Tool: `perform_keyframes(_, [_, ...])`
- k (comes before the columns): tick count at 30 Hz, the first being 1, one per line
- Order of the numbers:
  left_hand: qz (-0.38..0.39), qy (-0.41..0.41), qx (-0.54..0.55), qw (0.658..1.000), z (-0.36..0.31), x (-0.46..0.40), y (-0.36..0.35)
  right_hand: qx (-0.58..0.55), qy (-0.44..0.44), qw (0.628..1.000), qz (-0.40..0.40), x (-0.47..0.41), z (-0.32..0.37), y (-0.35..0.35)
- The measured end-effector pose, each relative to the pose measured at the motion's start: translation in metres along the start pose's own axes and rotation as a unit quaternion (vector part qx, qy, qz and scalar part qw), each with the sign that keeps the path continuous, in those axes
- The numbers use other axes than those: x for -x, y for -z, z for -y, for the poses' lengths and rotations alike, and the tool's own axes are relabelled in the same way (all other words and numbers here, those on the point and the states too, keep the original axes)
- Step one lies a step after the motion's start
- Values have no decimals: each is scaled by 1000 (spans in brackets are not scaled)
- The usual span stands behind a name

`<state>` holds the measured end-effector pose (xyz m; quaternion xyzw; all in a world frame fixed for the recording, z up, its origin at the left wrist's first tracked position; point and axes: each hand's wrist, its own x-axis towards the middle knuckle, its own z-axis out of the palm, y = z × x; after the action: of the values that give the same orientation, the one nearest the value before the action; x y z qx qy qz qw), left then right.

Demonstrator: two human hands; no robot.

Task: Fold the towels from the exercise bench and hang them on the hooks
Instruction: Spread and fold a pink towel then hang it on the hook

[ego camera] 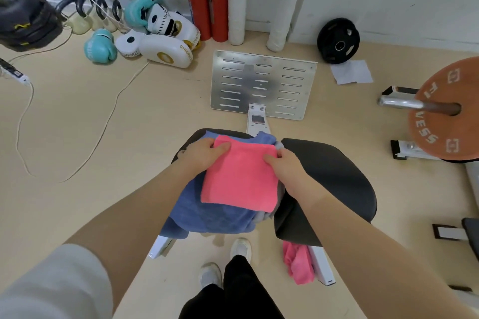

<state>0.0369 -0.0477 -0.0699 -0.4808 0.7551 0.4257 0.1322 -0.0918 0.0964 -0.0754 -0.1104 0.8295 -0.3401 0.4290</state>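
Centrally, left hand [204, 154] and right hand [286, 169] each pinch the folded pink towel's [239, 184] far corners (over a blue towel [207, 215]); white pads [166, 53] upper left read "GINGPAI".

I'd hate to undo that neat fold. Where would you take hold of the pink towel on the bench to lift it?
Probably at its far edge, coming from above. The pink towel lies flat as a folded rectangle on the blue towel, and both hands already pinch its far corners: left hand, right hand. Gripping both corners at once should keep the layers together as it rises.
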Motion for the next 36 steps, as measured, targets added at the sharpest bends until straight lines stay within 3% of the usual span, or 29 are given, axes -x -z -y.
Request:
perform_keyframes(4, [37, -42, 161, 985, -17, 3, 3, -60, -45, 997, 28, -2, 2, 1])
perform_keyframes(7, [50, -76, 279, 956, -26, 20, 11, -157, -36, 985, 56, 2, 0, 6])
perform_keyframes(11, [90, -140, 411, 896, -35, 54, 24, -271, 56, 953, 126, 18, 9, 21])
perform_keyframes(15, [102, -195, 525, 822, -34, 84, 59, -314, 85, 897, 299, 36, 41, 30])
perform_keyframes(18, [85, -194, 575, 790, -18, 103, 87, -312, 102, 894, 305, 50, 69, 11])
perform_keyframes(20, [62, -185, 561, 805, 3, 107, 108, -307, 114, 907, 264, 60, 89, -11])
perform_keyframes(23, [56, -157, 495, 853, 51, 107, 149, -223, 170, 946, 166, 79, 119, -55])
perform_keyframes(26, [159, -149, 380, 899, 111, 117, 196, -108, 228, 961, 116, 104, 150, -108])
perform_keyframes(29, [236, -147, 246, 929, 164, 131, 243, -53, 268, 953, 134, 128, 184, -169])
perform_keyframes(33, [157, -122, 200, 959, 215, 141, 309, -50, 268, 932, 240, 155, 231, -251])
perform_keyframes(36, [100, -140, 177, 969, 238, 138, 342, -10, 271, 924, 268, 171, 256, -306])
